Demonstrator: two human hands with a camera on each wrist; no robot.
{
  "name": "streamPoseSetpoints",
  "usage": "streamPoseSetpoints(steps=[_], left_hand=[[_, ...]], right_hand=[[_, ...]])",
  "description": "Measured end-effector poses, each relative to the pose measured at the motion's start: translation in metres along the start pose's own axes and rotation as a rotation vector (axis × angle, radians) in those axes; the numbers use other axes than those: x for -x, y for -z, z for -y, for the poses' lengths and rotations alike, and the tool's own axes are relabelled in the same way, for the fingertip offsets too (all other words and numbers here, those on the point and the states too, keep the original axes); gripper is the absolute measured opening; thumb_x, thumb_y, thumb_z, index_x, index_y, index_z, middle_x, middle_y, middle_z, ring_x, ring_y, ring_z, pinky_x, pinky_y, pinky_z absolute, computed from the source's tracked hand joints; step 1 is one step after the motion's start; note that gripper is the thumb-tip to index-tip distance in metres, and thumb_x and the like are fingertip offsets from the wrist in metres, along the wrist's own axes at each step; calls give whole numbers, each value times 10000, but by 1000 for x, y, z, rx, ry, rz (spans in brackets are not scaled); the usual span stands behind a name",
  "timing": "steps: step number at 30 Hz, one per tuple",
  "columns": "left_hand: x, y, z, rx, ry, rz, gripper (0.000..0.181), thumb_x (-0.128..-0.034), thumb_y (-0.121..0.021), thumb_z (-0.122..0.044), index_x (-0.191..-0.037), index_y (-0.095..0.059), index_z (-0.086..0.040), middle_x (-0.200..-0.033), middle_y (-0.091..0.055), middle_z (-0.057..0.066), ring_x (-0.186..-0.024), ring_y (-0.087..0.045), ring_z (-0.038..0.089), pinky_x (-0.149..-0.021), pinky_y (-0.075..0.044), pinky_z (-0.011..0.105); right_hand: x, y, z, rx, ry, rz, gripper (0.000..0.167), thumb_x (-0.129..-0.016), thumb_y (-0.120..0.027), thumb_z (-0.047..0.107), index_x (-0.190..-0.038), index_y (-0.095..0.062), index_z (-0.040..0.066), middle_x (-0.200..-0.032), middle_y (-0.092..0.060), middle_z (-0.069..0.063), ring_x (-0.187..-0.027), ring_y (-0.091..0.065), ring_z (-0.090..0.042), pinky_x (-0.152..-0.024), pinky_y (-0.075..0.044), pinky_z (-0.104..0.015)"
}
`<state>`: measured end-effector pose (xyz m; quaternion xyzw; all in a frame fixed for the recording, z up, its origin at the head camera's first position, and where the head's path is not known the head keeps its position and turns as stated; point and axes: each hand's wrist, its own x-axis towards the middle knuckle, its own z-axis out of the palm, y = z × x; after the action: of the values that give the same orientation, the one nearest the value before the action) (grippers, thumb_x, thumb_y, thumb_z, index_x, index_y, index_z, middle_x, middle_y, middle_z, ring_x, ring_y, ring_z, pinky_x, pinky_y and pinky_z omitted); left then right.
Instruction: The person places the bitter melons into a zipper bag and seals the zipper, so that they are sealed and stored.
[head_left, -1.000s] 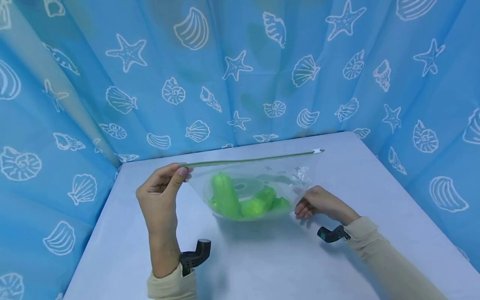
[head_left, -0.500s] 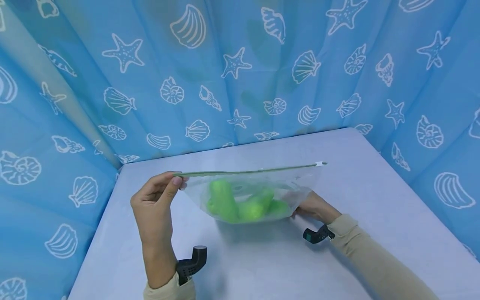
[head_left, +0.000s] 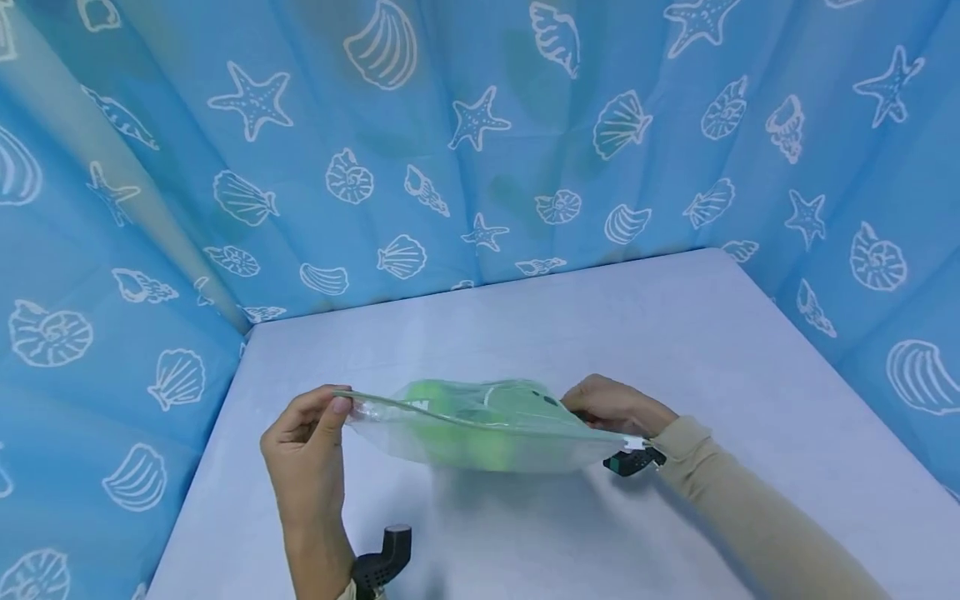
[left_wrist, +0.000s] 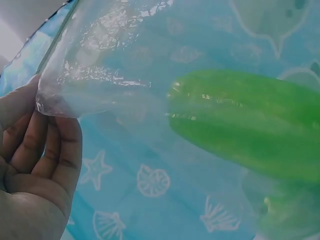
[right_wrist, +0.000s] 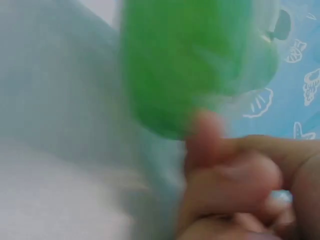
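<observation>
A translucent zip bag (head_left: 517, 450) hangs tilted above the white table, its thin green zip strip facing me and a white slider (head_left: 633, 442) near the strip's right end. Inside show smooth green pieces, blurred by the plastic; one is long and round-ended (left_wrist: 245, 120), like a cucumber, though its kind is unsure. My left hand (head_left: 303, 450) pinches the left end of the strip between thumb and fingers. At the bag's far right side my right hand (head_left: 618, 404) grips the plastic with curled fingers (right_wrist: 235, 185), its fingertips partly hidden behind the bag in the head view.
The white table (head_left: 525, 542) reaches back to a blue curtain (head_left: 450, 167) printed with white shells and starfish, which also hangs along both sides. A black wrist camera (head_left: 382, 562) sits on the left wrist, another (head_left: 630, 461) on the right.
The bag has tipped over: its zip strip swung down and toward me, its right end most. My right hand moved left and slightly up behind it. My left hand sank a little, still pinching the strip.
</observation>
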<state>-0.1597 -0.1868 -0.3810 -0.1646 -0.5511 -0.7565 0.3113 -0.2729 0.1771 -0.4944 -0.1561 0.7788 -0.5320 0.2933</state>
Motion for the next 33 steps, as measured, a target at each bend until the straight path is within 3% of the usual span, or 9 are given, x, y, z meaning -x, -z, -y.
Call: streamPoseSetpoints(steps=[3,5,8,13,17,22,24,28,33], left_hand=[[7,9,1,43,-2,-16,114,-889,-613,200,-994,-656,209,-925,-713,167,-811,-674,211,-813,-576,272],[13,15,1,58,4,-23,112,-881,-606,218,-987,-640,230,-911,-714,183,-802,-686,225,-814,-576,280],[25,22,-1,-64,26,-65,92,-868,-641,200,-956,-648,226,-889,-722,166,-808,-697,210,-809,-571,262],[52,38,-2,-331,79,-93,84,-856,-682,168,-939,-687,181,-918,-717,213,-887,-701,235,-811,-575,260],[76,56,2,-405,99,47,160,-843,-666,203,-977,-713,129,-945,-708,239,-955,-675,247,-869,-558,277],[92,76,14,-357,20,335,350,-765,-655,297,-1033,-723,83,-1006,-708,221,-1027,-643,244,-916,-537,288],[97,79,16,-449,23,393,368,-765,-706,242,-1052,-746,14,-1024,-724,165,-1029,-645,218,-910,-535,268],[109,79,23,-714,23,443,376,-748,-809,100,-1034,-780,-143,-1014,-744,-2,-975,-657,158,-887,-513,189],[124,79,35,-949,-105,485,429,-622,-888,96,-937,-793,-178,-971,-737,-102,-889,-671,129,-838,-501,126]], right_hand=[[9,-5,23,16,-11,-110,324,-1059,-493,173,-912,-744,31,-549,-462,39,-475,-382,-69,-488,-381,-230],[15,-6,37,49,-20,-187,315,-1059,-499,183,-906,-733,35,-559,-478,36,-486,-398,-71,-499,-388,-227],[10,-3,44,37,-22,-273,314,-1046,-531,174,-807,-690,45,-568,-492,1,-511,-414,-99,-534,-400,-244],[-25,12,11,27,25,-374,292,-1011,-616,250,-819,-712,52,-648,-596,-54,-562,-463,-143,-622,-441,-289],[-40,17,5,73,54,-424,303,-1005,-627,292,-864,-719,40,-687,-631,-57,-593,-509,-154,-601,-457,-285],[-53,25,2,92,97,-470,294,-1014,-616,278,-902,-717,26,-724,-645,-72,-625,-544,-164,-575,-480,-265],[-57,28,1,102,118,-489,293,-1016,-613,279,-901,-716,30,-733,-647,-86,-627,-545,-179,-566,-481,-268],[-62,33,-3,153,157,-527,303,-1023,-602,289,-881,-717,48,-734,-650,-103,-622,-548,-206,-550,-474,-282],[-65,34,-4,196,174,-549,317,-1031,-586,304,-888,-715,52,-742,-652,-113,-642,-557,-231,-573,-479,-306]])
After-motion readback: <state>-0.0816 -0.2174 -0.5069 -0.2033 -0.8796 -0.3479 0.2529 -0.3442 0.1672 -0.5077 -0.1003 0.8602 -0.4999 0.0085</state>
